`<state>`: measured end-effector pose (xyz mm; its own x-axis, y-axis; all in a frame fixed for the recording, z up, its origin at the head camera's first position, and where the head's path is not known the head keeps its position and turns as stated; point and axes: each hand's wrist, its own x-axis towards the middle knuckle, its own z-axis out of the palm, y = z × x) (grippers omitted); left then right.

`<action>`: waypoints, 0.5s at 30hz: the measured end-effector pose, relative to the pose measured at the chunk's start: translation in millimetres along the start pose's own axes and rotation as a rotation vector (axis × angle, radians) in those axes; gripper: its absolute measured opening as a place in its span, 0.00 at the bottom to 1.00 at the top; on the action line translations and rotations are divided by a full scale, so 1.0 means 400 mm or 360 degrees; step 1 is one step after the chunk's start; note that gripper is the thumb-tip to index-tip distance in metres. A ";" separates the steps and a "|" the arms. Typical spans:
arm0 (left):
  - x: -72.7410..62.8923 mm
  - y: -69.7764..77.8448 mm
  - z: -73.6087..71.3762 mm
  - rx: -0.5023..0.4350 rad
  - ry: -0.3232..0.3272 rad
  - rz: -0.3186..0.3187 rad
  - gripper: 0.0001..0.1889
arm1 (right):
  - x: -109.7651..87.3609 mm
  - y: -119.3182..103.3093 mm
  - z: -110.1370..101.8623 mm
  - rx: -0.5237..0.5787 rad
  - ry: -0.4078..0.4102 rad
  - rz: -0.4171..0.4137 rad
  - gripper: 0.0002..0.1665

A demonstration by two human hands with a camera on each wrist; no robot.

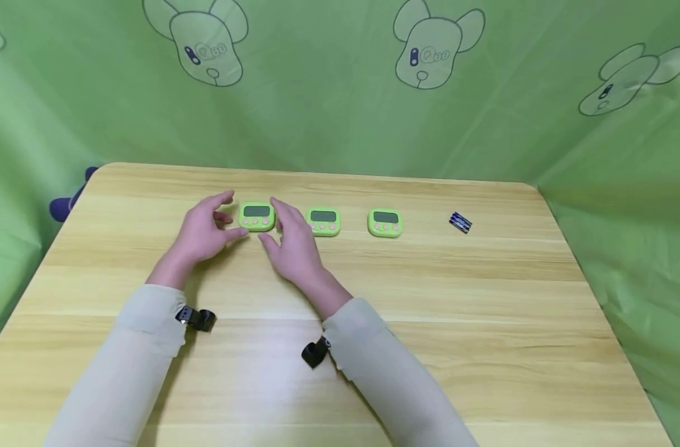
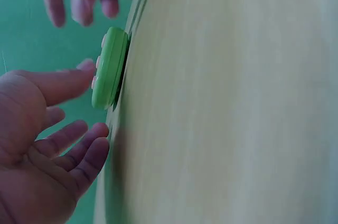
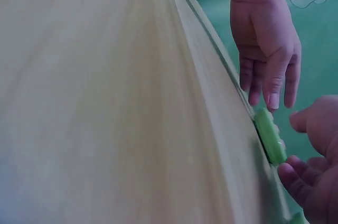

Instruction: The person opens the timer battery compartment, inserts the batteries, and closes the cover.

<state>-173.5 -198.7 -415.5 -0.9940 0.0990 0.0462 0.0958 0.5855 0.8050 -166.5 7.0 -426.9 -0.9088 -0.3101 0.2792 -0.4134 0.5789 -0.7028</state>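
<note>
Three green digital timers with grey screens and pink buttons lie in a row on the table. Around the leftmost timer (image 1: 257, 216) are both hands, one at each side. My left hand (image 1: 205, 228) is at its left, fingers spread and loosely bent, the thumb close to its lower left corner. On the other side my right hand (image 1: 295, 245) has its fingers apart, reaching past the timer's right edge and partly covering the middle timer (image 1: 324, 221). In the left wrist view the timer (image 2: 110, 68) lies flat on the table, not gripped.
The third timer (image 1: 384, 223) lies right of the middle one. Farther right is a small bunch of blue and silver batteries (image 1: 460, 222). A green curtain (image 1: 329, 124) with printed bear heads hangs behind the wooden table (image 1: 457, 347).
</note>
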 end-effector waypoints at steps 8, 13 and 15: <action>0.012 -0.014 0.011 -0.0055 -0.0028 -0.0083 0.33 | 0.028 -0.003 0.032 -0.0094 -0.0054 0.0138 0.38; 0.017 -0.014 0.021 -0.0085 -0.0027 -0.0132 0.28 | 0.038 -0.001 0.041 -0.0168 -0.0071 0.0170 0.33; 0.017 -0.015 0.025 -0.0104 -0.0017 -0.0157 0.28 | 0.040 0.001 0.045 -0.0194 -0.0056 0.0181 0.31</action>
<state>-180.5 -193.4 -426.0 -0.9978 0.0521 -0.0413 -0.0067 0.5390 0.8423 -180.4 -11.3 -434.3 -0.9485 -0.2623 0.1779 -0.3138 0.6983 -0.6434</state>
